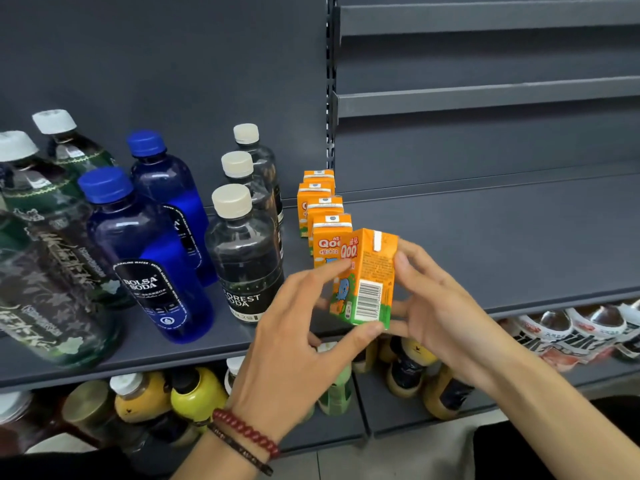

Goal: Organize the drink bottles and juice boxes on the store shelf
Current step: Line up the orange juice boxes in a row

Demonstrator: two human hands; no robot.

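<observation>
1. Head camera, and both hands are on one orange juice box (367,278). The left hand (294,327) pinches it, with fingertips on the printed front face and the thumb under the bottom corner.
2. The right hand (440,306) grips the box's far side, fingers curled round its right edge. The box is tilted, barcode side to the camera, held up over the shelf's front lip.
3. Just behind it is a row of juice boxes (323,209), four upright, one behind another, running back towards the slotted upright post (330,98).
4. Right of that row, the grey shelf (502,237) board shows as a wide stretch out to the picture's edge.
5. Left of the row it's tight: clear bottles (244,251) with cream caps stand in a line just beside the boxes, then blue bottles (152,258), then green bottles (45,237) at the far left.
6. On the left wrist there are beaded bracelets (246,434).
7. Below the front lip, a lower shelf holds yellow bottles (197,393) and, at the right, packets (571,327).
</observation>
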